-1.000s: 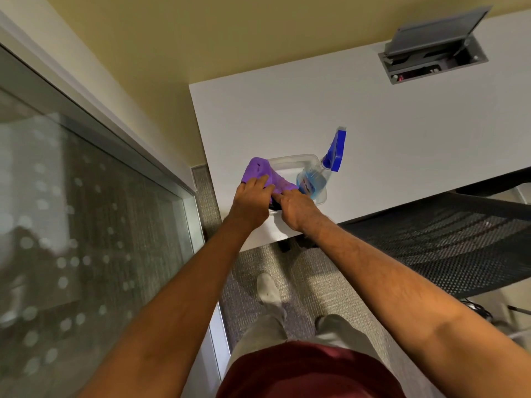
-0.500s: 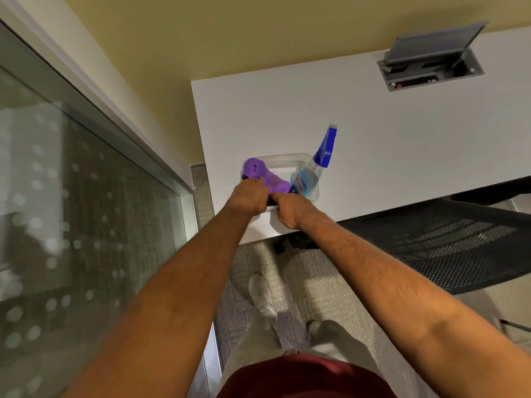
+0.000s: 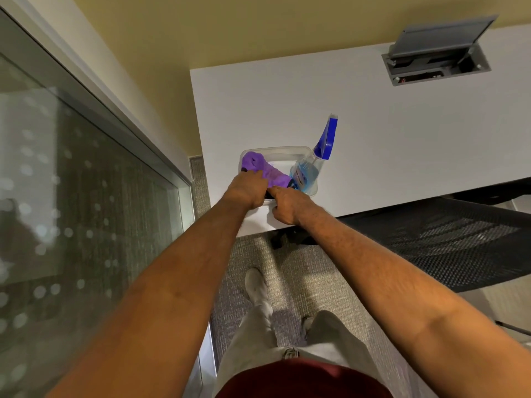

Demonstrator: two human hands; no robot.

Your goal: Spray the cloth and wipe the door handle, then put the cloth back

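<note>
Together, left hand point(image 3: 247, 188) and right hand point(image 3: 288, 206) both curled on the purple cloth point(image 3: 267, 170) in its clear tray point(image 3: 287, 150).

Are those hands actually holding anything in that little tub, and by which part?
The left hand grips the purple cloth at its near edge, inside the clear tub. Whether the right hand holds anything cannot be told; its fingers are hidden.
</note>
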